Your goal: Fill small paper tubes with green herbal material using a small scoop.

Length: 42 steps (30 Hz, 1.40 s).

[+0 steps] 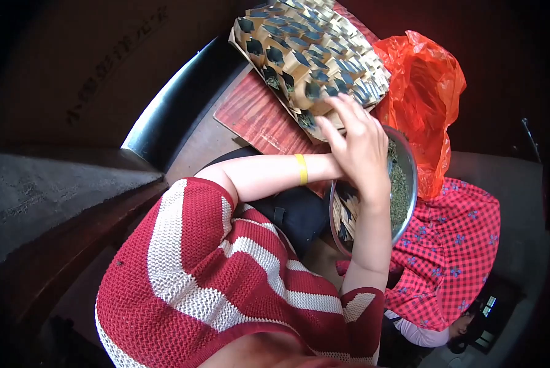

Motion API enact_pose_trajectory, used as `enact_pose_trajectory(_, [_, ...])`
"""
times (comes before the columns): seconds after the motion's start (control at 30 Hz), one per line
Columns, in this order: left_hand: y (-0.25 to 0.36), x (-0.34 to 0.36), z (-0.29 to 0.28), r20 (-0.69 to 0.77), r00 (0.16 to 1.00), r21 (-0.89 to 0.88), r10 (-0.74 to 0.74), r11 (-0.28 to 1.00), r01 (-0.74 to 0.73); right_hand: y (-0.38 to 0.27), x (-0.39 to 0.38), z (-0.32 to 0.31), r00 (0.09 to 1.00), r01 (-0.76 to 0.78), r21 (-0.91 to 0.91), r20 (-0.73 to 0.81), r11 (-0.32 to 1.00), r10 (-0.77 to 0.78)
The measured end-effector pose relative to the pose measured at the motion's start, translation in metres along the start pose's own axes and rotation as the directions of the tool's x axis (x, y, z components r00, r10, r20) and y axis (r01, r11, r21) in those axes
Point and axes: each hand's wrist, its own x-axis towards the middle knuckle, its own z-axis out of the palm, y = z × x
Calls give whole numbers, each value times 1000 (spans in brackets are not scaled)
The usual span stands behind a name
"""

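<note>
My right hand reaches over the front edge of a tray of many small paper pockets with dark openings, its fingers stretched apart and slightly blurred, with nothing visible held. Some front pockets show green dried bits. My left forearm, with a yellow wristband, crosses under my right arm; my left hand is hidden behind it, around the metal bowl. The bowl holds green crumbled dried leaves and, on its left side, flat tan paper pieces.
The tray rests on a red wood-grain board. An orange plastic bag lies at right, above red checked fabric. A person's pink sleeve shows at lower right. A dark ledge and brown wall stand at left.
</note>
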Motion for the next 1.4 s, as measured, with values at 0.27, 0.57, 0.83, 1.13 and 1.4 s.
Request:
enact_pose_trajectory(0.27, [8, -22, 68, 280, 959, 809, -51, -526, -264, -100, -65, -86, 741, 84, 972, -209, -221, -638])
enact_pose_trajectory(0.57, [23, -40, 54, 236, 970, 849, -66, -472, -239, -90, -102, -91, 759, 145, 947, -292, -286, -582])
enact_pose_trajectory(0.83, [21, -30, 65, 355, 911, 934, 209, -123, -336, -28, -107, -117, 759, 167, 983, -82, 71, -646])
enact_pose_trajectory(1.13, [26, -39, 46, 220, 858, 933, 465, 156, -324, 146, -149, -46, 752, -657, 523, 410, 543, 516])
enact_pose_trajectory(1.4, [30, -48, 59, 280, 785, 640, 552, 502, -581, 181, -170, -22, 668, -311, 923, 382, -228, 638])
